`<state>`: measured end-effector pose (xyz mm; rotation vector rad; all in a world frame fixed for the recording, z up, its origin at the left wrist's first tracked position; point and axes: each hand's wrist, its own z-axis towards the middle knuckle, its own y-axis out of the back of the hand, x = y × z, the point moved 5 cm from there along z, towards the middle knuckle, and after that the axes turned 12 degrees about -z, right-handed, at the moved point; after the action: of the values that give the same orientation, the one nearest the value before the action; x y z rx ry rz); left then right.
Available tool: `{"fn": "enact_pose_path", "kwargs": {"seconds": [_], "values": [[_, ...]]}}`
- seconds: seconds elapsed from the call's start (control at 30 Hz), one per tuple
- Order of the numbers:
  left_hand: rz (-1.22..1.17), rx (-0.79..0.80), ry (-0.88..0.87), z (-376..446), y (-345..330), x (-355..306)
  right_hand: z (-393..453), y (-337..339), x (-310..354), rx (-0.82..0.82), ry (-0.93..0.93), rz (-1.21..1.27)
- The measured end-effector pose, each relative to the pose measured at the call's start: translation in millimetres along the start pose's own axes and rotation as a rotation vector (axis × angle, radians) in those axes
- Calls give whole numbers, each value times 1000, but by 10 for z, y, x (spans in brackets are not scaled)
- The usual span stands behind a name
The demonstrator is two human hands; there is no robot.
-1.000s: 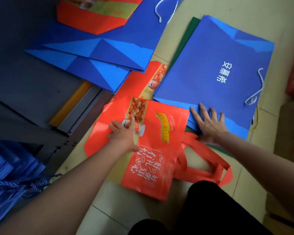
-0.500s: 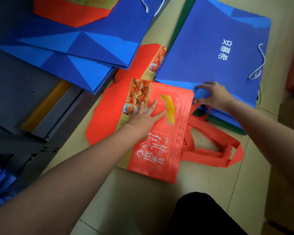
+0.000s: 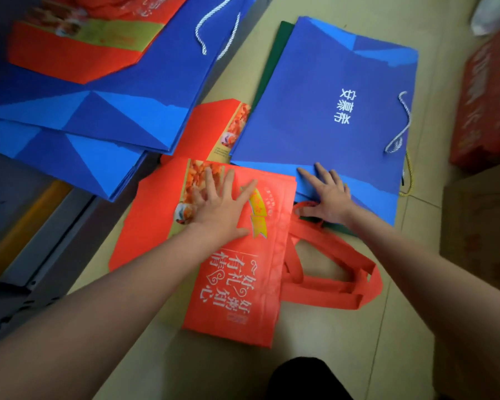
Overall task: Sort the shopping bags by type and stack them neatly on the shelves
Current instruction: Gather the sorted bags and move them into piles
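Observation:
A red fabric bag with white lettering and loop handles lies flat on the tiled floor. My left hand presses flat on its upper part, fingers spread. To its right lies a blue paper bag with white characters and a rope handle, on top of other blue bags and a green one. My right hand rests flat on the blue bag's near edge, thumb by the red handle. Another red bag peeks out between the piles.
A pile of blue paper bags lies at the upper left with a red bag on top, partly over a grey shelf board with a yellow strip. Red cartons and a brown box stand at the right.
My left hand slid from the red bag's left side up onto its middle and spread flat. My right hand curled at the blue bag's edge, then flattened on it again.

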<state>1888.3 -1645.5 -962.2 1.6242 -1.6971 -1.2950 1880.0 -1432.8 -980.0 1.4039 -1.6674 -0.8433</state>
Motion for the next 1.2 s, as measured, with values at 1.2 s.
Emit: {"fn": "enact_pose_path", "kwargs": {"seconds": [1.2], "values": [[-61, 182, -155, 59, 44, 212, 482, 691, 183, -122, 104, -16]]}}
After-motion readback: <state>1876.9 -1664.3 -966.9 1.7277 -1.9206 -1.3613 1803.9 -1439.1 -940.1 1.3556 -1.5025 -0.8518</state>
